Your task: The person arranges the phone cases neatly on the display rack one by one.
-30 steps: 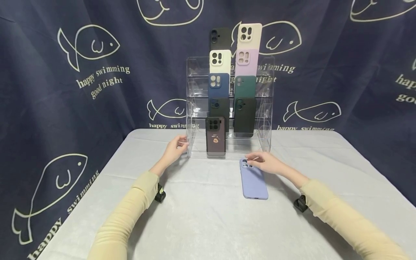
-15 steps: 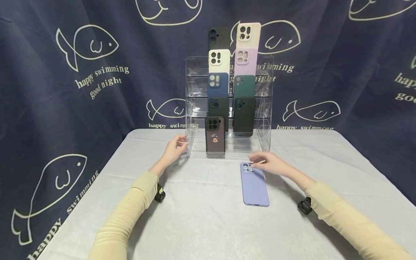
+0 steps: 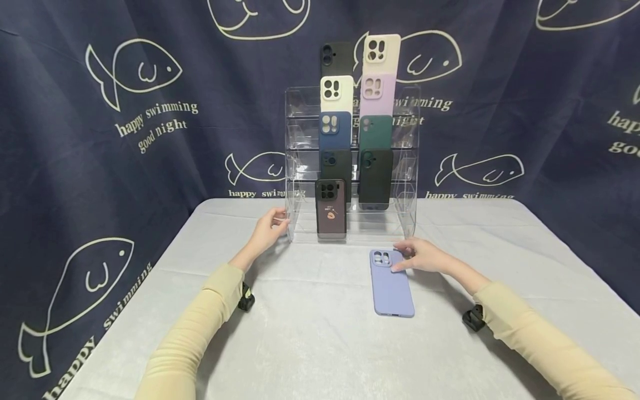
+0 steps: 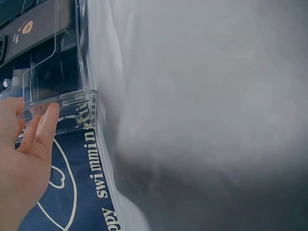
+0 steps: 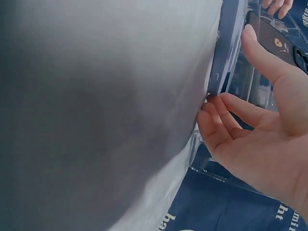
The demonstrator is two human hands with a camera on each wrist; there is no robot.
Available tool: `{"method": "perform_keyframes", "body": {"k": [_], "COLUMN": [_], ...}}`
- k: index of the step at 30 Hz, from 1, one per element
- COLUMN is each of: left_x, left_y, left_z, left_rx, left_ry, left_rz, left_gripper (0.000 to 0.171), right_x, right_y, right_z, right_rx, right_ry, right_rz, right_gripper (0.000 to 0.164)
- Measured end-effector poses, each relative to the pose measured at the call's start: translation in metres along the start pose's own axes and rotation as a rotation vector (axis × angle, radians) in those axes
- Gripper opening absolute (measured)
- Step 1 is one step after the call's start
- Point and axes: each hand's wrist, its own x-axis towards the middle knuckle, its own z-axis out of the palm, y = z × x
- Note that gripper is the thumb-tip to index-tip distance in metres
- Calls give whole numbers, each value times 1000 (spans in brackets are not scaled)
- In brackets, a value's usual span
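Observation:
A lavender-blue phone case (image 3: pixel 392 291) lies flat on the table in the head view, camera cutouts toward the rack. My right hand (image 3: pixel 425 256) is at its upper right edge. In the right wrist view, thumb and fingers spread apart, fingertips (image 5: pixel 204 108) right at the edge of the case (image 5: pixel 230 38), with the thumb over it. My left hand (image 3: pixel 269 229) is at the lower left side of a clear acrylic display rack (image 3: pixel 367 225). Its nearly straight fingers (image 4: pixel 47 124) touch the rack's side panel in the left wrist view.
Two columns of phone cases stand on the rack's tiers, among them a dark case with a small orange print (image 3: pixel 331 222), a black case (image 3: pixel 376 183) and a white one (image 3: pixel 342 100). A grey-white cloth covers the table (image 3: pixel 310 333). Behind hangs a navy fish-print curtain (image 3: pixel 225 100).
The lavender-blue case has slid a little toward me, away from the rack. My right hand has moved right, from the camera cutouts to the case's side, its fingers opening. My left hand stays put.

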Motion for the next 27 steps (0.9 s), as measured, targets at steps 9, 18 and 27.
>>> {"method": "perform_keyframes", "body": {"k": [9, 18, 27], "left_x": [3, -1, -1], "left_y": [-4, -5, -4], "left_z": [1, 2, 1], "left_rx": [7, -3, -16], "left_ry": [1, -14, 0], "left_rz": [-15, -40, -20], "left_gripper": [39, 40, 38], "right_x": [0, -4, -7], "right_y": [6, 7, -4], "right_z": [-2, -2, -26], "right_rx": [18, 249, 317], "right_ry": [-38, -113, -6], "right_rz": [-4, 35, 86], "right_gripper": [59, 39, 42]}}
